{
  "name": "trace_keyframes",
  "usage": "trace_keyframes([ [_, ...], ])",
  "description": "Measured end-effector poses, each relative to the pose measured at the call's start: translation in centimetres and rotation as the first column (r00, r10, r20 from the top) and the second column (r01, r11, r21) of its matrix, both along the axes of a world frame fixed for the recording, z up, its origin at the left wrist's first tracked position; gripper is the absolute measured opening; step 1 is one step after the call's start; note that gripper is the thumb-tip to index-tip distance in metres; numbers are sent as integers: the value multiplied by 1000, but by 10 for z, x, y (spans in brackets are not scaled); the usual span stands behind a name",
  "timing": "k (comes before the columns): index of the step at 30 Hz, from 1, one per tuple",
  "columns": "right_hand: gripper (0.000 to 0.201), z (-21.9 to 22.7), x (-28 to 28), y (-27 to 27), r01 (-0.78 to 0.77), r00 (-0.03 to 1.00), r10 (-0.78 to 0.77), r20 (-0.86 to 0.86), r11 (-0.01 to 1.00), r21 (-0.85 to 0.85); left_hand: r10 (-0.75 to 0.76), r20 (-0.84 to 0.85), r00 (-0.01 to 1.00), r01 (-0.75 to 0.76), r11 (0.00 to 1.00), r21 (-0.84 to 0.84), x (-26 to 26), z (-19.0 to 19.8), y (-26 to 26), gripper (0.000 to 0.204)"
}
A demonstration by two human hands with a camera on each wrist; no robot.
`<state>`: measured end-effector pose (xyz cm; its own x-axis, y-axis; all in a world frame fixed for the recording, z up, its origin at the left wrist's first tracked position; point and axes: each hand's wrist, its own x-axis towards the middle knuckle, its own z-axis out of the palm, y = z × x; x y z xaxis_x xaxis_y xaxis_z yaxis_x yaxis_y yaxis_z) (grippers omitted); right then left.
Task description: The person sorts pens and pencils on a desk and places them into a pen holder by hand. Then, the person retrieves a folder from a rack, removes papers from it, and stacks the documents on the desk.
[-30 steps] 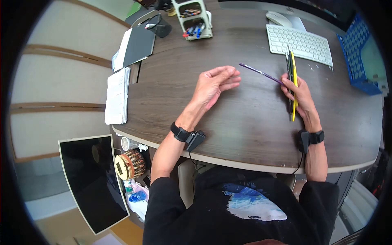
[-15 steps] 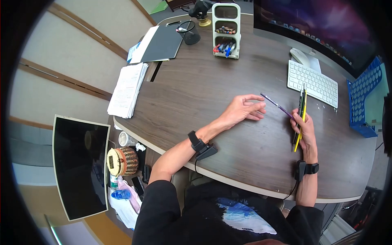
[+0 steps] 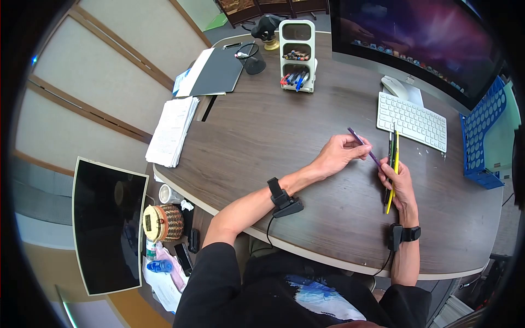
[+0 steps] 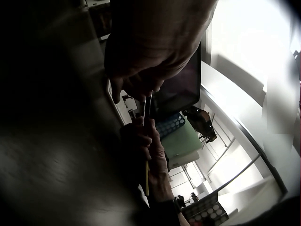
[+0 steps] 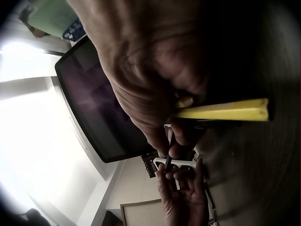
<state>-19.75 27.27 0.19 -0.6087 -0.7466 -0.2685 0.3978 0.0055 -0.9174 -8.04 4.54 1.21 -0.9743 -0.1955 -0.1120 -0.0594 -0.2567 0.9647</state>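
Observation:
In the head view my left hand (image 3: 340,156) pinches a slim purple pencil (image 3: 356,136) between thumb and fingers. The lower end of that pencil reaches the fingertips of my right hand (image 3: 402,183). A yellow pencil (image 3: 396,158) and dark pencils (image 3: 390,146) stand in the right hand's grip, tips pointing toward the keyboard. Seen from the right wrist, the blunt end of the yellow pencil (image 5: 235,110) juts out beside the palm, and the left hand (image 5: 186,197) faces the right fingertips. The left wrist view is dark; the yellow pencil (image 4: 147,179) shows below the right hand (image 4: 157,150).
Beyond the hands lie a white keyboard (image 3: 410,121) and mouse (image 3: 394,86), before a monitor (image 3: 415,44). A pen organizer (image 3: 297,57), a mesh cup (image 3: 254,64) and stacked papers (image 3: 170,131) stand farther left. A blue file holder (image 3: 484,128) is at right.
My left hand has moved right, from beside the purple pencil to pinching it. The right hand still grips the pencils. The head view has tilted up, showing more of the monitor.

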Motion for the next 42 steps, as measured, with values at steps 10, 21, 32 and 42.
trace_keyframes([
  [10, 18, 2, -1, 0, -39, 999, 39, -20, 999, 12, 30, 57, 998, -19, 985, -173, 25, 4, -22, 25],
  [21, 19, -5, -3, 0, -1, 999, 2, -37, 1000, 26, -81, 156, 984, 133, 924, -359, 53, 18, -25, 32],
  [32, 21, -6, -1, 0, 7, 998, -6, -57, 1000, 30, -159, 150, 976, 214, 838, -502, 54, 25, -16, 29],
  [42, 22, -7, -1, -1, 41, 998, -39, -49, 998, 37, -137, 90, 986, 164, 818, -551, 51, 18, -9, 25],
])
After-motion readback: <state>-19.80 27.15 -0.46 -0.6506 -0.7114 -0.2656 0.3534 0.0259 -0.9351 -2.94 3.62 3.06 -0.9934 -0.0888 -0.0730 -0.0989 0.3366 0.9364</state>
